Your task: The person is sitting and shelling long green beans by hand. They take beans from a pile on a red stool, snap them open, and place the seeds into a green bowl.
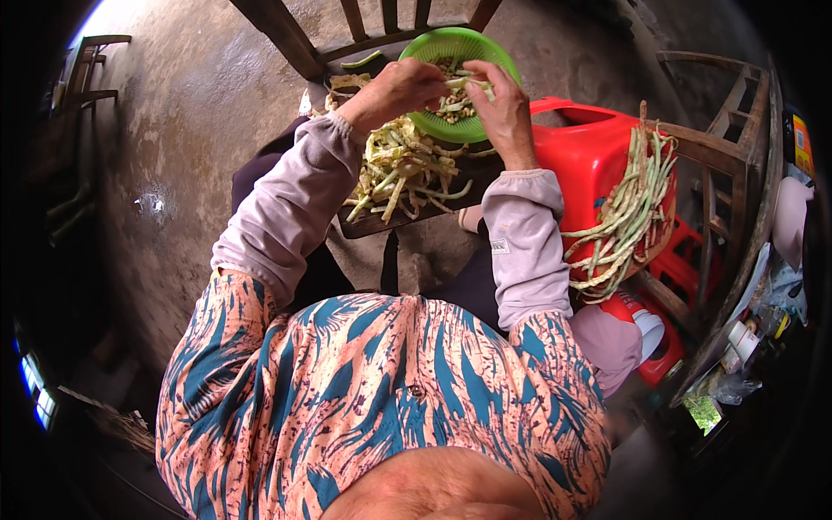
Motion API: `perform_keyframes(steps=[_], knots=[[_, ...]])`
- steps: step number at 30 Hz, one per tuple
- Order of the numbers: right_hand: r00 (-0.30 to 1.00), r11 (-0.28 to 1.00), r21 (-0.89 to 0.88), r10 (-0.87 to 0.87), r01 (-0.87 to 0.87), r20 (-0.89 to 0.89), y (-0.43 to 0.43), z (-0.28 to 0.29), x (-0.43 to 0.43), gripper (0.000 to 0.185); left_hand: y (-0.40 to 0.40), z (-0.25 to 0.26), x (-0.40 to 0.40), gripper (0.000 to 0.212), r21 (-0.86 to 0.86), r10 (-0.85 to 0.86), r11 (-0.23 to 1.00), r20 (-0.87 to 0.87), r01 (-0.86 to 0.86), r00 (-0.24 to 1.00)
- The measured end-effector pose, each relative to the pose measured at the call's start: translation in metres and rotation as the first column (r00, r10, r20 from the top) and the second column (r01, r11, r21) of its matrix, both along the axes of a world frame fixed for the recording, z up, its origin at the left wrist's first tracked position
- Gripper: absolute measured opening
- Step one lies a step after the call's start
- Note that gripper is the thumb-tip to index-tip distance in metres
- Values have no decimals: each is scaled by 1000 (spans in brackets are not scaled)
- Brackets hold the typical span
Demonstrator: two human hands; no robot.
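Over a green plastic basket (465, 40), my left hand (409, 84) and my right hand (506, 107) pinch a pale green bean pod (459, 83) between them. Small shelled beans and short pod pieces (455, 112) lie in the basket below my fingers. The basket rests on the seat of a dark wooden chair (480, 170). Nearer to me on that seat sits a heap of pale, split bean pods (403, 162). To the right, a bunch of long bean pods (627, 208) lies on a red plastic stool (575, 146), some hanging past its side.
A loose pod (361, 60) lies near the chair's slatted back (390, 19). Another wooden chair (728, 149) stands at the right, beside a table edge (747, 260) with bags and containers. More red plastic stools (676, 260) are below. The concrete floor (175, 143) looks damp in patches.
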State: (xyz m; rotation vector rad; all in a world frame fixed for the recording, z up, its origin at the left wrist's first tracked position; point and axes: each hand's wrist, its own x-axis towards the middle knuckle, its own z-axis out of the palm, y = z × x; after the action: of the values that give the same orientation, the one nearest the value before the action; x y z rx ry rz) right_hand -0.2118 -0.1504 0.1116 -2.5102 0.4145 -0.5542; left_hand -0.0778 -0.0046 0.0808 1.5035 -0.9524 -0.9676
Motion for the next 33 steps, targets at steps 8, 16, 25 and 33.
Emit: perform_keyframes(steps=[8, 16, 25, 33], knots=[[996, 976, 216, 39, -20, -81, -1, 9, -4, 14, 2, 4, 3, 28, -65, -86, 995, -95, 80, 992], [998, 970, 242, 18, -3, -57, -5, 9, -4, 15, 2, 5, 4, 30, -118, -61, 991, 57, 67, 997], [999, 989, -146, -17, 11, -38, 20, -8, 3, 18, -10, -13, -14, 23, -82, 240, 967, 603, -240, 761], [992, 969, -243, -74, 48, -99, 27, -23, 3, 17, -20, -22, -24, 26, 86, 195, 943, 643, -322, 741]])
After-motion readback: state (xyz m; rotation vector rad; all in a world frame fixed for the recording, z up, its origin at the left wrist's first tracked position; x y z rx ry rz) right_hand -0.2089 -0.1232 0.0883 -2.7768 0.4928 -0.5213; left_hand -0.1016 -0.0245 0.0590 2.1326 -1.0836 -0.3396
